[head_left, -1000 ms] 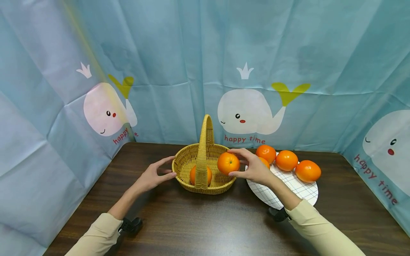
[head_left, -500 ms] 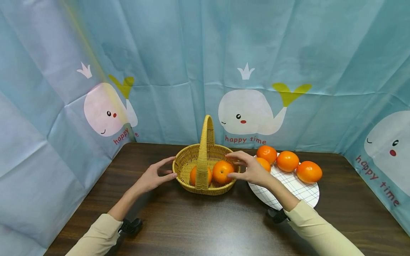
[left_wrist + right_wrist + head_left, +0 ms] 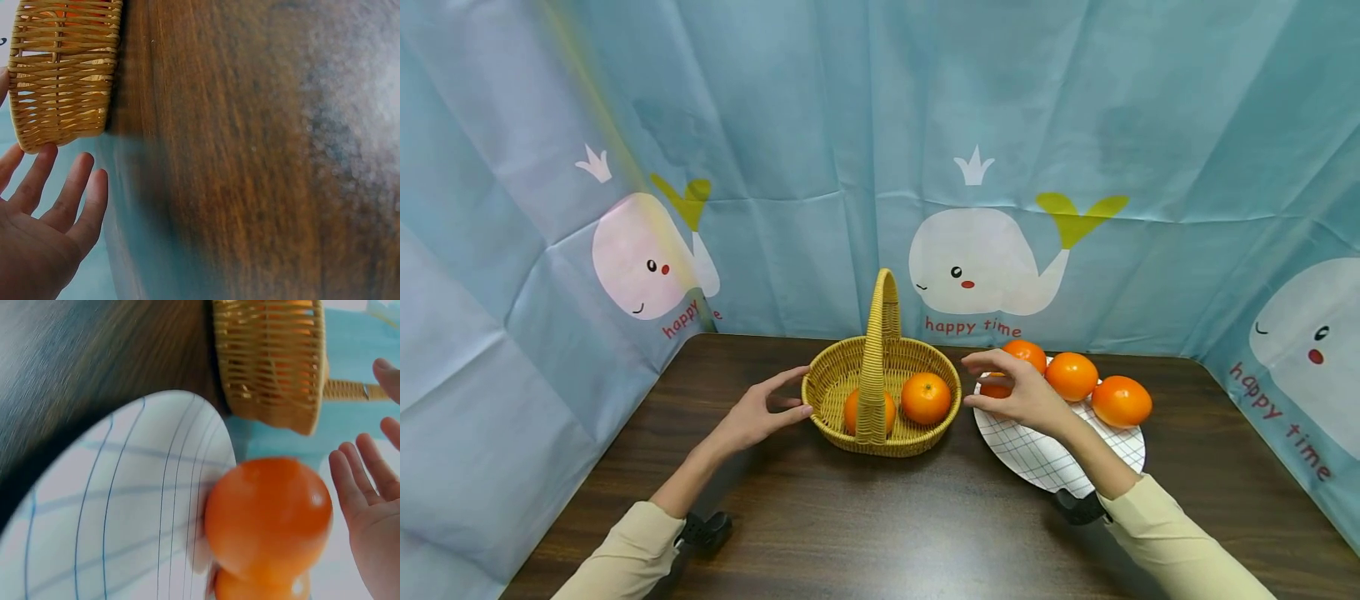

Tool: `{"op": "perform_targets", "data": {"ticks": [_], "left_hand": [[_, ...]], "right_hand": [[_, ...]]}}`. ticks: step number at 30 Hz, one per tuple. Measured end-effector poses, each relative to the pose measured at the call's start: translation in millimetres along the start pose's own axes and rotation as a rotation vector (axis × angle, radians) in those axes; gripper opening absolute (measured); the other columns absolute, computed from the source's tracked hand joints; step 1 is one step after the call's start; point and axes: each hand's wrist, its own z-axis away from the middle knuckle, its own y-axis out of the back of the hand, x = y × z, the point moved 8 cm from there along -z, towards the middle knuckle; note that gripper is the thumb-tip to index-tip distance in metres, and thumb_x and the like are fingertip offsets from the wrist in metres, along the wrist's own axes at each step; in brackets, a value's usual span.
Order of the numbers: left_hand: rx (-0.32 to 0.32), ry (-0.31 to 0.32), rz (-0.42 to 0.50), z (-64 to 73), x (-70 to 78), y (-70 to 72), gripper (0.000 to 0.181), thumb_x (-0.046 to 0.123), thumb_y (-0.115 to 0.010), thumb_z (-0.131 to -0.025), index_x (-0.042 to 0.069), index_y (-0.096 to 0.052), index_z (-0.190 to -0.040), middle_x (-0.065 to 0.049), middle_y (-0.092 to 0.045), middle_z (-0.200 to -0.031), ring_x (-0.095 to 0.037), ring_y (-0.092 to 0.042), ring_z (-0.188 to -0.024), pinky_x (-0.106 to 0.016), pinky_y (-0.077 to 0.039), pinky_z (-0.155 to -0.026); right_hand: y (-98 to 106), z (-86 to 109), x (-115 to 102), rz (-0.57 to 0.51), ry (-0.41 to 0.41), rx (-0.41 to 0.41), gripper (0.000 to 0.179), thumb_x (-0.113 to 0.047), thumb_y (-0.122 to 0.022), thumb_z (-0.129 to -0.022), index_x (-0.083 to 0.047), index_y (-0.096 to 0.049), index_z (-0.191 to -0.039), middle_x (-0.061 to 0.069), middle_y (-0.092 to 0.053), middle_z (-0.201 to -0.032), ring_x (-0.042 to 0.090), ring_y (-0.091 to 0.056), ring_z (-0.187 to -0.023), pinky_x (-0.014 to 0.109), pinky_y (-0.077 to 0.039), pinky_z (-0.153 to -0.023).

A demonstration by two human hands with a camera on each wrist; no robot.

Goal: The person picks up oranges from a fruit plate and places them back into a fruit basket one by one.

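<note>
**Two oranges sit in the wicker basket (image 3: pixel 898 448), right hand (image 3: pixel 1022 393) unladen beside it**

One orange (image 3: pixel 926 398) shows whole near the basket's right wall; the other orange (image 3: pixel 888 411) is partly hidden behind the tall arched handle (image 3: pixel 874 367). The left hand (image 3: pixel 763 412) rests its fingertips against the basket's left end, fingers loosely extended, neither clenched nor gripping. The right hand hovers just right of the basket, its fingers relaxed, slightly bent and grasping nothing.

Under and behind that hand lies a white plate (image 3: pixel 1037 454) with thin dark grid lines. Four orange fruits (image 3: pixel 1071 377) are grouped along its far side, one partly covered by the right hand. Everything stands on a dark wood-grain table (image 3: pixel 880 517). Each wrist bears a black device (image 3: pixel 707 531) below a cream sleeve (image 3: pixel 625 546). Behind hangs a light-blue curtain (image 3: pixel 775 125) printed with white whales and "happy time".
</note>
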Motion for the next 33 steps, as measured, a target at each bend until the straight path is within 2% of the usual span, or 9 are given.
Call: {"op": "perform_targets", "data": {"ticks": [2,6,13,16,20,22,27,33], "left_hand": [[-0.001,-0.003,0.002,0.4,1.0,0.1,0.068,0.023,-0.075,-0.095,0.008,-0.044,-0.154,-0.019,-0.042,-0.155,-0.039,-0.064,-0.114,-0.043,-0.058,-0.084],[0.001,-0.009,0.001,1.3,2.9,0.2,0.068,0.023,-0.075,-0.095,0.007,-0.044,-0.154,-0.019,-0.042,-0.154,-0.038,-0.065,-0.113,-0.043,-0.058,-0.084],[0.003,-0.010,0.000,1.8,3.8,0.1,0.068,0.023,-0.075,-0.095,0.007,-0.045,-0.154,-0.019,-0.043,-0.154,-0.037,-0.065,-0.113,-0.044,-0.057,-0.085],[0.001,-0.007,0.000,1.3,2.9,0.1,0.068,0.023,-0.075,-0.096,0.007,-0.044,-0.154,-0.019,-0.042,-0.154,-0.038,-0.065,-0.114,-0.044,-0.057,-0.085],[-0.002,-0.004,-0.003,0.8,2.7,-0.2,0.068,0.023,-0.075,-0.096,0.007,-0.044,-0.154,-0.020,-0.042,-0.154,-0.038,-0.064,-0.114,-0.044,-0.057,-0.086],[-0.003,-0.003,0.001,0.8,3.0,-0.3,0.068,0.023,-0.075,-0.096,0.007,-0.044,-0.154,-0.020,-0.042,-0.154,-0.038,-0.064,-0.114,-0.044,-0.057,-0.086],[-0.003,0.001,0.007,1.6,3.5,0.1,0.068,0.022,-0.075,-0.096,0.006,-0.044,-0.154,-0.020,-0.041,-0.154,-0.038,-0.064,-0.115,-0.043,-0.057,-0.086],[-0.006,0.010,0.008,1.6,2.7,-0.4,0.068,0.023,-0.074,-0.096,0.007,-0.043,-0.154,-0.021,-0.041,-0.154,-0.038,-0.064,-0.116,-0.044,-0.057,-0.086]], "right_hand": [[5.9,4.1,1.4,-0.012,-0.011,0.009,0.048,-0.001,-0.083,-0.084,-0.003,-0.064,-0.128,0.009,-0.061,-0.127,0.032,-0.059,-0.116,0.047,-0.050,-0.097],[17.1,11.9,4.0,-0.024,-0.019,0.022,0.048,0.002,-0.081,-0.085,0.000,-0.062,-0.130,0.013,-0.060,-0.127,0.041,-0.059,-0.116,0.047,-0.051,-0.095],[37.3,24.0,5.0,0.082,-0.032,0.065,0.049,-0.002,-0.081,-0.086,-0.001,-0.062,-0.132,0.015,-0.062,-0.127,0.041,-0.060,-0.117,0.046,-0.052,-0.094],[45.6,29.6,7.2,0.093,-0.065,0.083,0.051,-0.006,-0.082,-0.087,0.000,-0.060,-0.133,0.018,-0.061,-0.130,0.040,-0.059,-0.119,0.037,-0.054,-0.090],[55.1,37.7,13.2,0.108,-0.120,0.099,0.056,-0.009,-0.082,-0.087,0.002,-0.057,-0.136,0.021,-0.058,-0.135,0.039,-0.058,-0.121,0.022,-0.051,-0.089],[57.6,41.4,15.8,0.124,-0.132,0.096,0.058,-0.009,-0.083,-0.087,0.004,-0.056,-0.137,0.022,-0.056,-0.135,0.040,-0.058,-0.121,0.028,-0.051,-0.095],[57.0,47.6,19.9,0.166,-0.155,0.083,0.067,-0.014,-0.085,-0.085,0.002,-0.052,-0.142,0.020,-0.054,-0.137,0.040,-0.055,-0.122,0.055,-0.043,-0.101],[45.9,53.2,23.7,0.208,-0.194,0.065,0.087,-0.025,-0.089,-0.082,-0.003,-0.040,-0.151,0.019,-0.041,-0.151,0.041,-0.049,-0.126,0.062,-0.036,-0.105]]}}
